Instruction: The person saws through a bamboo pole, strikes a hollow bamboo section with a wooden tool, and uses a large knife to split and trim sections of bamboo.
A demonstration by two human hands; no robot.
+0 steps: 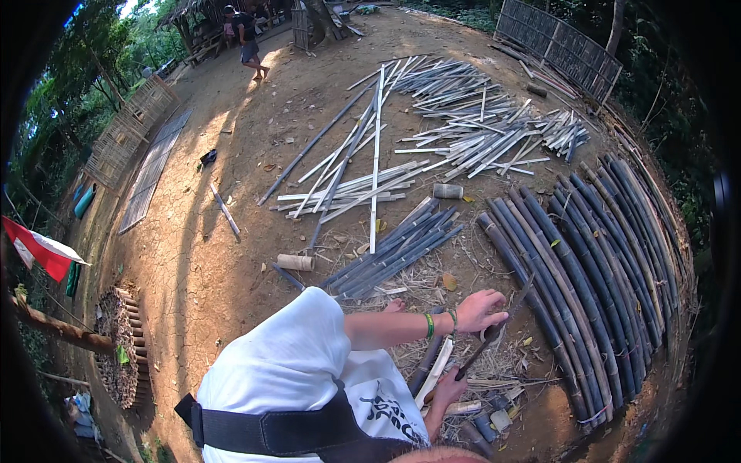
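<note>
While the left hand (480, 310) presses on the upper end of a split bamboo piece (434, 372) to steady it, the right hand (448, 388), clenched around the handle, holds one long knife (494, 333) blade-up beside the piece. On the ground beyond lie two short cut bamboo sections (296, 262) and one row of long dark poles (587, 278), too many to count.

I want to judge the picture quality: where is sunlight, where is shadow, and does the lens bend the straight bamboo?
Head view: sunlit patches lie on the dirt at upper left; the bamboo poles and both hands, left hand and right hand, are in even shade; poles curve toward the dark round rim; no obvious blur or glare.
</note>
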